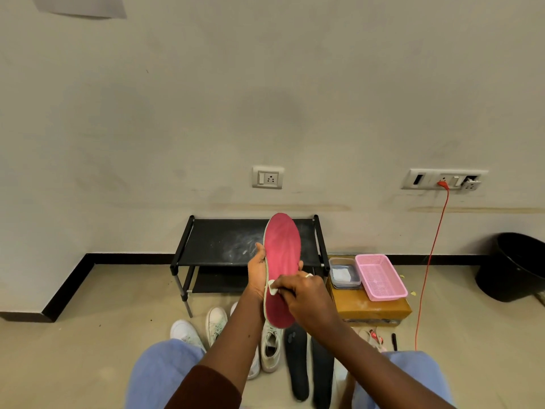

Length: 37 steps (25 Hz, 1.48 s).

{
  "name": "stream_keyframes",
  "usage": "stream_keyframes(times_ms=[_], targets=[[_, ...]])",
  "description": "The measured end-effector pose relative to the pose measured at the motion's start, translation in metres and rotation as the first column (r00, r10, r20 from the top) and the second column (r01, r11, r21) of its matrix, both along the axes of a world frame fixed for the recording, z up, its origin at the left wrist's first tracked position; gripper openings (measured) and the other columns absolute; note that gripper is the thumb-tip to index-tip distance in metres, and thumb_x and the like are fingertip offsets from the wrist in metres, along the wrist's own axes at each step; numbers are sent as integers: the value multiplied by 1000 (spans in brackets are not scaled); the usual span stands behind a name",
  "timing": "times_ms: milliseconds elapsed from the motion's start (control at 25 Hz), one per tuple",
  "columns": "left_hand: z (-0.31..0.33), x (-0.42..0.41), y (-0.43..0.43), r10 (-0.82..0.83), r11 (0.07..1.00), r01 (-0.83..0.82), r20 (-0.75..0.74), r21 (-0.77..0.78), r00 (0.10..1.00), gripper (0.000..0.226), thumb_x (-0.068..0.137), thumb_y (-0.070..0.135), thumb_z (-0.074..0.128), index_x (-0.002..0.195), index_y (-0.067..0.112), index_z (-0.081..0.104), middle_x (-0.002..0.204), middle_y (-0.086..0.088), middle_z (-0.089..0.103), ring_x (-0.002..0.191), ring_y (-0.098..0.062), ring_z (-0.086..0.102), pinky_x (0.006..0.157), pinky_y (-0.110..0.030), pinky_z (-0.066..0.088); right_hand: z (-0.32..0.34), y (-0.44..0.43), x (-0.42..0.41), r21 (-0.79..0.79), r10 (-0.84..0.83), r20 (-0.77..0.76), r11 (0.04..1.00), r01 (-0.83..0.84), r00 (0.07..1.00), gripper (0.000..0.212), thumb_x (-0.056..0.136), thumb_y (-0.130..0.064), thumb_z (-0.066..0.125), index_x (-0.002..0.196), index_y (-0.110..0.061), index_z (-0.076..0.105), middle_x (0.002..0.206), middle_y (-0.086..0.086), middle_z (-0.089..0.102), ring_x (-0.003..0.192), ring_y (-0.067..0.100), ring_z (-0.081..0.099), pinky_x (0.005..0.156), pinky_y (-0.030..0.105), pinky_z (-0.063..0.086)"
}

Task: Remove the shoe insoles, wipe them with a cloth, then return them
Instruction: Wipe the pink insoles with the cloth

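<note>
your left hand point(257, 271) grips the upright red insole point(282, 255); your right hand point(303, 296) pinches a white cloth point(272, 287) against it.

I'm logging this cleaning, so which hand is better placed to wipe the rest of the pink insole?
Right. The right hand pinches the white cloth against the pink insole; the left hand grips its edge to steady it.
</note>
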<state>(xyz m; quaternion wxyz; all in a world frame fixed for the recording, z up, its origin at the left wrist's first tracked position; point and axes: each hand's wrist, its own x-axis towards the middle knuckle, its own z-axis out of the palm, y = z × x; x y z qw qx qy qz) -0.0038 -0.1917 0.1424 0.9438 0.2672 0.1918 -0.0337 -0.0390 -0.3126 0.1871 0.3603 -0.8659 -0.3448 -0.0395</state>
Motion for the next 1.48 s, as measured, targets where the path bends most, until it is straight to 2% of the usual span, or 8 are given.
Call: stream_keyframes(times_ms=[240,320,640,800,880,1120,1320,1480], targets=[[13,-7,-2,-47,998,46,54,32,997,64,82,56,52,112,2,66,107,-17,64,97,-29,63,88,-39,51,10,12,17,45,-99,10,994,98,995,16,87,-8,60,96,-11,73,92,10,72,81,23,67,73,14,41],[17,-10,-3,-63,998,61,65,33,996,61,85,52,46,120,6,62,116,-15,63,109,-27,59,98,-41,46,16,19,26,44,-127,24,991,125,992,17,88,-9,59,97,-10,73,92,13,71,81,25,66,73,15,40],[25,-16,-4,-35,995,30,49,99,998,44,99,44,29,116,15,58,93,-10,73,85,-25,69,71,-36,57,27,31,67,14,-156,165,988,156,974,18,88,-4,55,87,-3,72,81,18,70,72,32,64,66,34,51],[21,-14,0,-16,999,13,66,49,998,52,100,42,29,101,8,68,84,-13,72,73,-26,71,61,-33,59,18,25,63,-25,-102,121,994,106,987,19,89,-6,55,96,-10,72,92,15,70,81,29,65,71,23,45],[21,-12,2,-37,999,35,67,25,997,59,99,44,29,95,4,72,85,-15,72,74,-28,71,64,-35,59,13,18,52,-40,-77,93,996,81,993,19,88,-5,56,96,-11,73,95,16,68,83,29,64,71,20,42],[18,-11,-2,-17,998,19,43,-52,999,61,84,50,44,119,1,55,114,-15,65,102,-28,59,90,-36,49,0,1,13,-57,-31,30,998,33,999,21,88,-6,57,102,-11,71,98,15,69,87,26,65,78,22,48],[20,-9,2,-28,1000,28,42,1,999,58,93,49,36,121,1,54,116,-15,64,99,-28,64,89,-37,51,5,2,12,11,-65,76,998,64,995,13,80,-3,67,89,-8,74,83,11,72,72,22,66,70,26,53],[28,-17,1,-64,997,63,24,48,998,63,97,50,30,102,3,70,103,-14,70,90,-27,69,80,-37,56,6,13,31,51,-113,185,993,105,976,6,74,-1,71,72,-6,73,66,8,69,56,21,62,58,21,50]])
